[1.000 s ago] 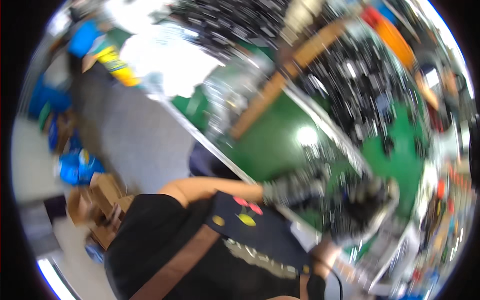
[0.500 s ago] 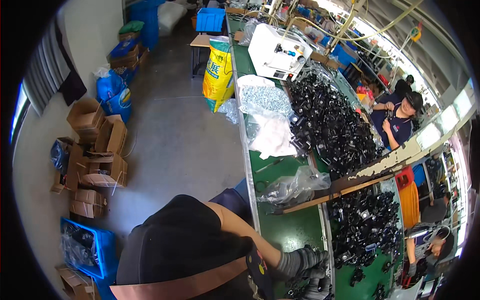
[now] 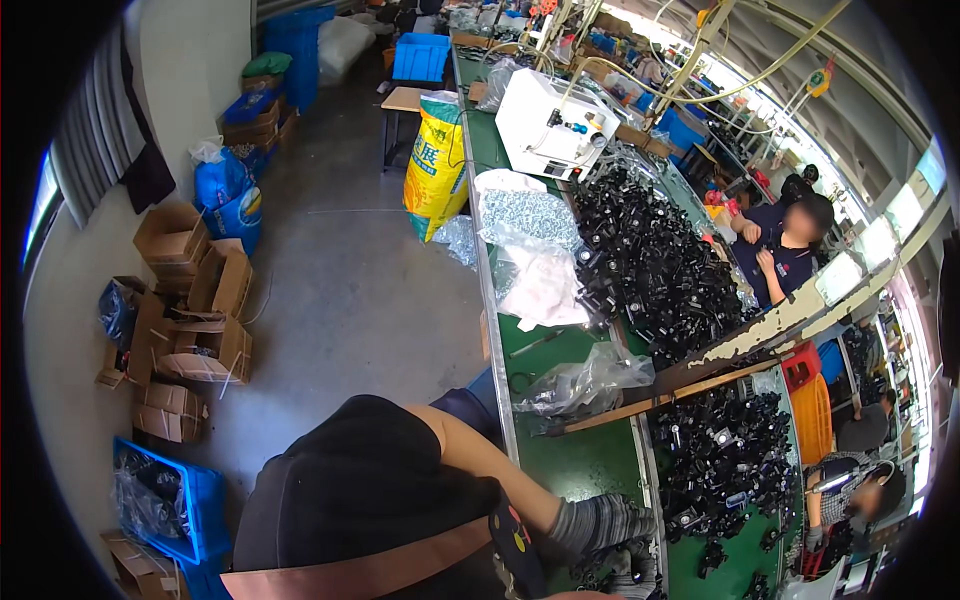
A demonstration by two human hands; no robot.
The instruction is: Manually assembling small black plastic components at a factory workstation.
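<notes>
My left hand (image 3: 604, 524), in a grey striped knit glove, reaches over the near edge of the green workbench (image 3: 575, 462). Close below it, at the lower edge of the view, part of my right hand (image 3: 634, 572) shows in a matching glove. The two hands are next to each other, and small black parts (image 3: 592, 577) lie beside them. Their fingers are bunched and blurred, so what they hold, if anything, cannot be made out. Beyond a metal rail is a spread heap of black clamp-like parts (image 3: 715, 440).
Past a wooden strip lie a clear plastic bag (image 3: 590, 380), a bigger black heap (image 3: 660, 265), silvery small parts (image 3: 530, 215) and a white machine (image 3: 555, 120). A painted post (image 3: 760, 335) slants across the bench. Co-workers (image 3: 785, 245) sit opposite. Cartons (image 3: 205, 350) line the left wall.
The view has shifted slightly. The co-worker opposite in dark blue has moved their hands, and their head is turned differently. My gloved hands stay close together at nearly the same spot.
</notes>
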